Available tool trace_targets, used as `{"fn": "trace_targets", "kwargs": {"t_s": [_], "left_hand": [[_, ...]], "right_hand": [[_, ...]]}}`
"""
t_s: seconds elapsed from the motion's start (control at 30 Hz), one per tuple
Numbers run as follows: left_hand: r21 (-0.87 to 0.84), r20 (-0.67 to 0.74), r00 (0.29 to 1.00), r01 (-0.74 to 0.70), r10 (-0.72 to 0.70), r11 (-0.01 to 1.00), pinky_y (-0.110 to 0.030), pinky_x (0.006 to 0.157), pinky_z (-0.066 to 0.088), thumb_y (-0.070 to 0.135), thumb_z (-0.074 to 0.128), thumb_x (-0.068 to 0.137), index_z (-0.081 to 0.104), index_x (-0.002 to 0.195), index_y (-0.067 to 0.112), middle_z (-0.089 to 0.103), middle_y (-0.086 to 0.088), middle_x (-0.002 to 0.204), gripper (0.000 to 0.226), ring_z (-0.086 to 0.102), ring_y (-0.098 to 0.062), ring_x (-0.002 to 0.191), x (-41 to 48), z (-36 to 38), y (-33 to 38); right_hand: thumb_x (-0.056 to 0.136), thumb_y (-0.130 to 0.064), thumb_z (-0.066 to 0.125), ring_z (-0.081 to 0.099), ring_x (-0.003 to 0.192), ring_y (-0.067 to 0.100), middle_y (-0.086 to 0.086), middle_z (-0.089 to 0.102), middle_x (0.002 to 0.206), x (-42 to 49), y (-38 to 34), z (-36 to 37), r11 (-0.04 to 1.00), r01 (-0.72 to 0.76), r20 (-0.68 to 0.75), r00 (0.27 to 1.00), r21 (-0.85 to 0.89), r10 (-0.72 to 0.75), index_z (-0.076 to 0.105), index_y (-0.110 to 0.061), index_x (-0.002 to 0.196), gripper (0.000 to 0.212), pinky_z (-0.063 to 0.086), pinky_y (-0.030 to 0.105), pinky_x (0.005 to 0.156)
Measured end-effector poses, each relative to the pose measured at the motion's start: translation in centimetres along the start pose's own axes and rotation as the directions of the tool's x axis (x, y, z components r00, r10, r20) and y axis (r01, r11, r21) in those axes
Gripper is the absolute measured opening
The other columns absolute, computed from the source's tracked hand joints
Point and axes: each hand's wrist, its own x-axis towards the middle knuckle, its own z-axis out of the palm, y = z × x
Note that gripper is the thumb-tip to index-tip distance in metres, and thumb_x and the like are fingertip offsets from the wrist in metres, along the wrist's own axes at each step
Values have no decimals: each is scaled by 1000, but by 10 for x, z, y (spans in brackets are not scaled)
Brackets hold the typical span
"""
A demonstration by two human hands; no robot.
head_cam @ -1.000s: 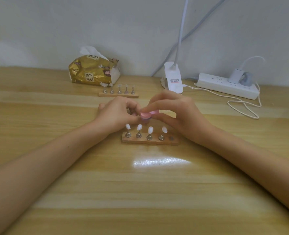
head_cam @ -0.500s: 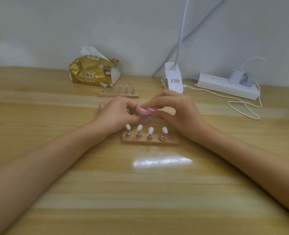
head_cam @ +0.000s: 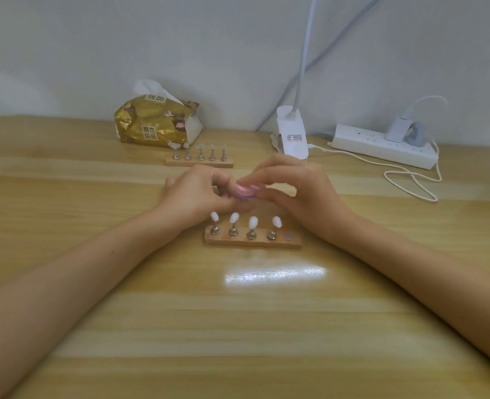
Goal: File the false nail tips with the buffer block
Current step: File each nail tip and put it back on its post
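**Pink buffer block meeting both hands at mid-table**

The right hand [head_cam: 298, 191] is pinching the pink buffer block [head_cam: 246, 190] between thumb and fingertips. The left hand [head_cam: 197, 194] is curling its fingers in against it; what they are gripping is hidden, I cannot tell. Just nearer, four white false nail tips [head_cam: 252, 222] are standing on pegs in the near wooden holder [head_cam: 238, 242]. Farther back a second holder [head_cam: 199, 162] is carrying five clear tips, with a gold tissue pack [head_cam: 157, 123] behind it, and a power strip [head_cam: 382, 145] is lying far right.
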Motion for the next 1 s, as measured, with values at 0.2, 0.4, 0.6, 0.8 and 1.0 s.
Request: {"fn": "trace_targets", "kwargs": {"t_s": [0.2,0.4,0.6,0.8,1.0], "left_hand": [[21,-10,1000,-12,12,1000,-38,87,35,47,81,71,75,78,31,54,24,52,18,47,8,55,1,1,0],[54,4,1000,-30,30,998,-45,99,40,52,76,69,67,64,40,56,24,56,16,49,10,57,-1,0,3],[7,-5,999,-35,35,999,-41,91,39,54,82,65,69,69,44,55,25,54,16,47,4,58,-2,1,1],[-2,-5,1000,-30,30,1000,-41,89,38,50,82,67,73,73,36,58,24,56,18,49,7,57,-1,1,0],[29,10,1000,-28,27,999,-42,94,39,53,75,65,66,63,43,56,24,56,14,48,10,56,-2,-1,3]], "right_hand": [[85,-1,75,66,88,13,10,70,97,0,1,4,997,57,15,998,50,-58,77,-7,104,20,51,19,84],[85,-2,76,69,91,17,9,70,98,-3,0,2,992,87,97,991,86,-95,77,-9,103,19,53,26,85],[85,-1,75,68,90,17,11,70,98,-1,6,-2,996,-65,7,998,54,64,77,-6,106,21,54,26,86],[86,-3,76,67,90,14,7,69,98,0,6,0,996,-27,-17,999,86,29,77,-10,103,19,53,23,86],[86,-3,75,68,92,13,7,71,99,-1,1,2,993,57,105,992,99,-67,77,-12,102,19,52,24,85]]}}
